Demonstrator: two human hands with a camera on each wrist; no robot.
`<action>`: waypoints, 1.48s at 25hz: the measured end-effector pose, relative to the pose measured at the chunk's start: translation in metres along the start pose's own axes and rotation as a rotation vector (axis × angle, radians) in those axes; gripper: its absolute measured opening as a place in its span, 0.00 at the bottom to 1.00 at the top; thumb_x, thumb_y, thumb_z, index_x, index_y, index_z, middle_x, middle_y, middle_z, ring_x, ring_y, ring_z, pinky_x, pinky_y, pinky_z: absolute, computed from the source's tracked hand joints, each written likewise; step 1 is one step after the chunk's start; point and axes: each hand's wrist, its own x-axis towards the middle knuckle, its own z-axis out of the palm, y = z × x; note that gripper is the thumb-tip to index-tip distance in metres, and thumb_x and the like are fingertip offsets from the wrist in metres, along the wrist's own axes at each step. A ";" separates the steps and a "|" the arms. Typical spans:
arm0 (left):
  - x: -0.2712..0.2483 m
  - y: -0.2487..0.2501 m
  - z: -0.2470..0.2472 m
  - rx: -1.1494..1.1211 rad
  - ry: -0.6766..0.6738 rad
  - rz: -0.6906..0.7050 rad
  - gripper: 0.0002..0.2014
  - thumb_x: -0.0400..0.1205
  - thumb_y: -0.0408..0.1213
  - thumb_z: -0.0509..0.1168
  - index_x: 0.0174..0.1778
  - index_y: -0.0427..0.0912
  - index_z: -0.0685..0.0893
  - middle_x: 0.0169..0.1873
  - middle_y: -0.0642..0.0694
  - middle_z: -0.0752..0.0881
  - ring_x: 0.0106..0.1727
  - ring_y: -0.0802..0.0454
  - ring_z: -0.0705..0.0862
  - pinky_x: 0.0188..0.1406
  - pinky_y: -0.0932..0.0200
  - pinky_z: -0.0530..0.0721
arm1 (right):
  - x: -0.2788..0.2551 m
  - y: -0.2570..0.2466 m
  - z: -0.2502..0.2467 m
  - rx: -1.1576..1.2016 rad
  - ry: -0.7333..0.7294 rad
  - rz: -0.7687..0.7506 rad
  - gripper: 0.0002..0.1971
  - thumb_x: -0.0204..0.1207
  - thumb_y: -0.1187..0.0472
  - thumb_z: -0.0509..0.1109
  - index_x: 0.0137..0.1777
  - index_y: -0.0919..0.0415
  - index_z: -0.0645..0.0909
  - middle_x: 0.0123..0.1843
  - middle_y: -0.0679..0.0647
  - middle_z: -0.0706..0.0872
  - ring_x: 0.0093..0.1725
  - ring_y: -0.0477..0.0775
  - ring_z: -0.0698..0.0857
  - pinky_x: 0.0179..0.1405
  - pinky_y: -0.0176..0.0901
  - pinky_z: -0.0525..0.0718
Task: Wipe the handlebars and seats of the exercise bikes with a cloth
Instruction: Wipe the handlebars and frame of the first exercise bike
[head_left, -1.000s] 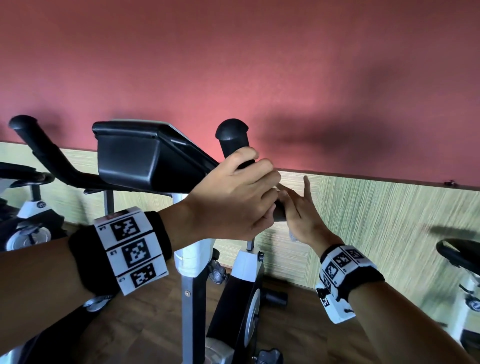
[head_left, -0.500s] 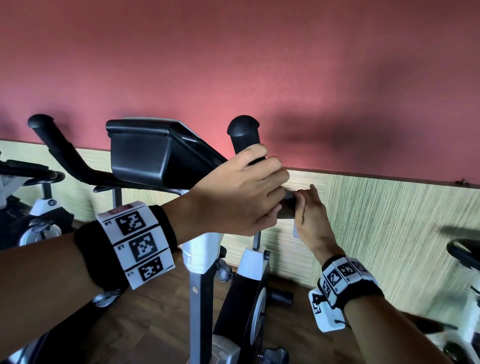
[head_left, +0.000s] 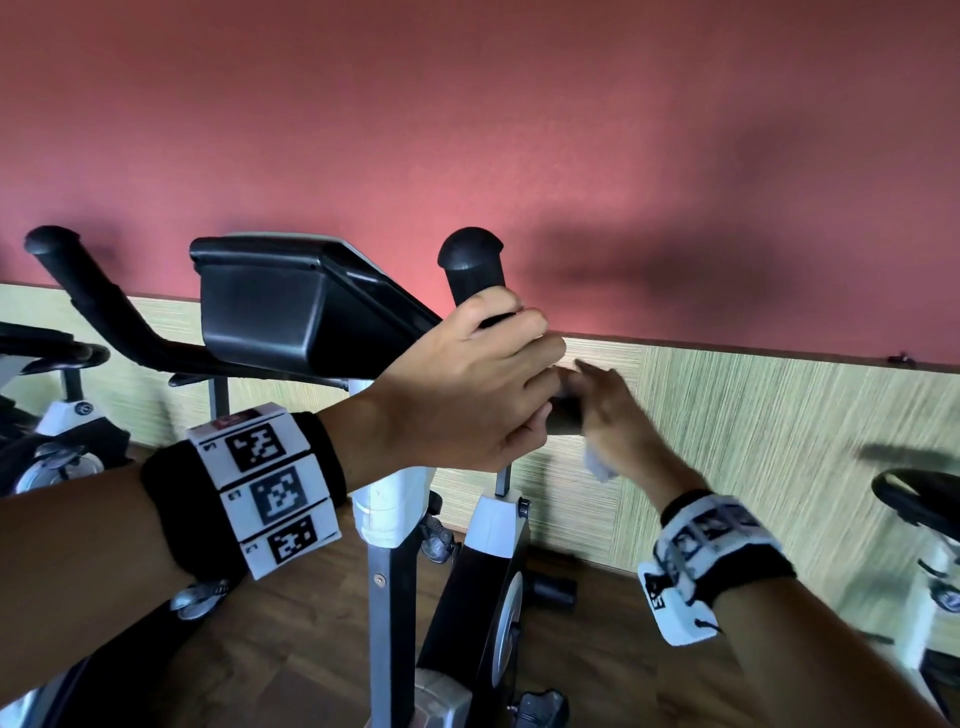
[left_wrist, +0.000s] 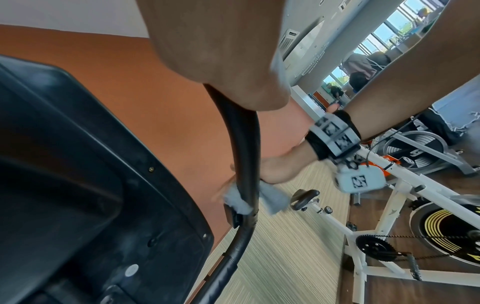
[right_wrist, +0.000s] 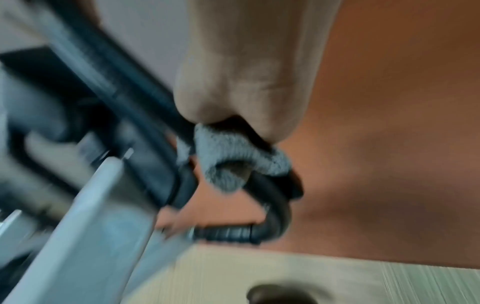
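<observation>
Black handlebar (head_left: 470, 270) is gripped by left hand (head_left: 467, 384); just below, grey cloth (left_wrist: 272, 198) is wrapped round the bar, clutched by right hand (head_left: 618, 421).

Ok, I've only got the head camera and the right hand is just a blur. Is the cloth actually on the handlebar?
Observer: Yes. The left wrist view shows the grey cloth wrapped round the black handlebar, with an end sticking out on each side.
Operator: And is the right hand gripping through the cloth?
Observer: In the right wrist view, the right hand closes over the cloth, which is bunched against the bar.
Operator: The hands look like they're touching from here. Are they?
Observer: No. In the left wrist view, the left hand grips the same bar further along, and bare tube shows between the two hands.
</observation>
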 end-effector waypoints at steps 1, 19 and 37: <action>-0.001 0.000 0.000 0.005 0.000 -0.004 0.13 0.81 0.42 0.63 0.32 0.40 0.80 0.34 0.46 0.78 0.42 0.44 0.75 0.60 0.46 0.74 | -0.004 -0.001 0.013 -0.034 -0.023 0.005 0.29 0.90 0.46 0.41 0.61 0.47 0.87 0.62 0.49 0.89 0.66 0.49 0.85 0.78 0.56 0.71; -0.001 -0.001 -0.008 0.012 -0.090 -0.001 0.14 0.82 0.42 0.62 0.34 0.39 0.83 0.37 0.45 0.80 0.46 0.44 0.74 0.63 0.46 0.71 | -0.060 0.005 0.025 0.046 0.310 0.099 0.21 0.94 0.57 0.51 0.73 0.66 0.80 0.71 0.57 0.85 0.72 0.53 0.83 0.72 0.36 0.78; 0.000 0.007 -0.004 -0.069 -0.012 -0.093 0.15 0.82 0.39 0.62 0.32 0.38 0.82 0.35 0.44 0.80 0.44 0.41 0.80 0.63 0.46 0.72 | -0.028 -0.063 0.015 0.291 0.142 0.096 0.25 0.94 0.59 0.53 0.31 0.52 0.70 0.21 0.39 0.76 0.23 0.41 0.73 0.29 0.31 0.65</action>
